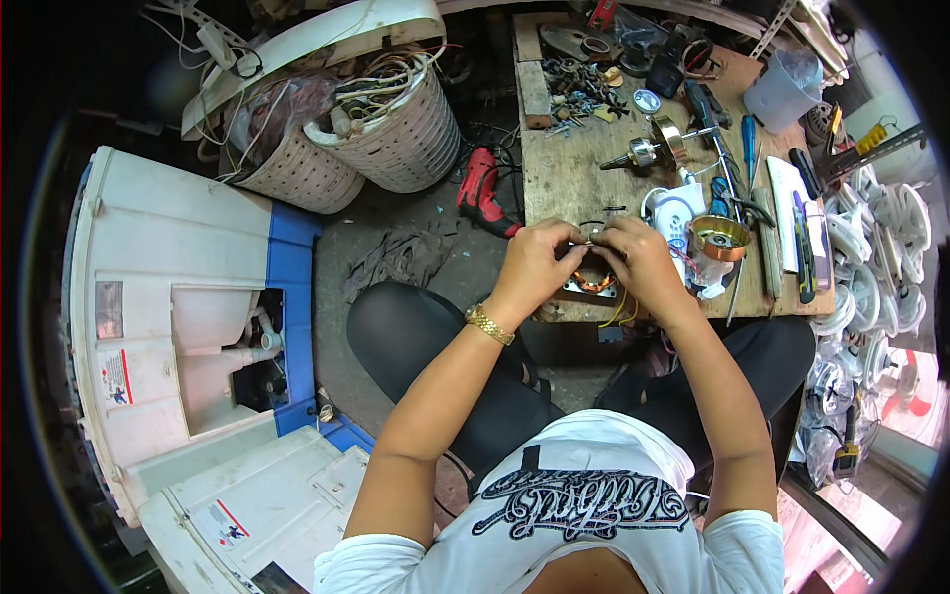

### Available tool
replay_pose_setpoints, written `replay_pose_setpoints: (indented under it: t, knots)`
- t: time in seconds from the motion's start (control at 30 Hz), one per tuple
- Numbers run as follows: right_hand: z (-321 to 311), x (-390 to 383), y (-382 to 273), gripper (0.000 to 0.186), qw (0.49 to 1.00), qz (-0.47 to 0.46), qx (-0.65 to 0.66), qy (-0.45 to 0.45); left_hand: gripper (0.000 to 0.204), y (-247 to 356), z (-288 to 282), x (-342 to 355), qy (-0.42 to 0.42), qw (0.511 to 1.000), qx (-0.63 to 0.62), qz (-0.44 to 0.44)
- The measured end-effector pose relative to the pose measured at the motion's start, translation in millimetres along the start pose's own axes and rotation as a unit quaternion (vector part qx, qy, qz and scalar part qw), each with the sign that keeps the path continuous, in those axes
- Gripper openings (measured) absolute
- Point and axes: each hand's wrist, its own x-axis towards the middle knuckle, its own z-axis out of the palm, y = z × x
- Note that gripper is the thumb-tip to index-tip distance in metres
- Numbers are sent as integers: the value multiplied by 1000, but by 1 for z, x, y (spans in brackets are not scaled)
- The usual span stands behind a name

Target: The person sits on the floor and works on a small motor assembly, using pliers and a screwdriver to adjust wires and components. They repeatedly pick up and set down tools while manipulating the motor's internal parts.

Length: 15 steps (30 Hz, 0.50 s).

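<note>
My left hand [539, 265] and my right hand [643, 259] meet at the near edge of the wooden workbench. The fingers of both are pinched together around something small, too tiny to make out. Just under the fingertips is a motor stator [593, 284] with copper-coloured windings, partly hidden by my hands. Yellow wires [621, 315] hang from it over the bench edge. To the right of my right hand sit a white plastic motor housing [675, 213] and a round copper-coloured metal cup [720, 239]. A rotor with a shaft [643, 152] lies farther back.
Screwdrivers, including a blue-handled one [749, 139], lie on the bench's right side near a translucent bucket [784, 87]. Loose screws [584, 94] cover the far left. A red power drill [482, 188] rests beside the bench. White baskets [401, 134] of cables stand on the floor.
</note>
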Motion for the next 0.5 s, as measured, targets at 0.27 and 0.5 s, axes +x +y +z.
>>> replay_pose_setpoints:
  t: [0.27, 0.5]
  knots:
    - [1, 8, -5, 9, 999, 14, -13, -28, 13, -1, -2, 2, -19, 999, 39, 14]
    - [2, 7, 0, 9, 1000, 5, -16, -20, 15, 2, -5, 1, -26, 997, 65, 37]
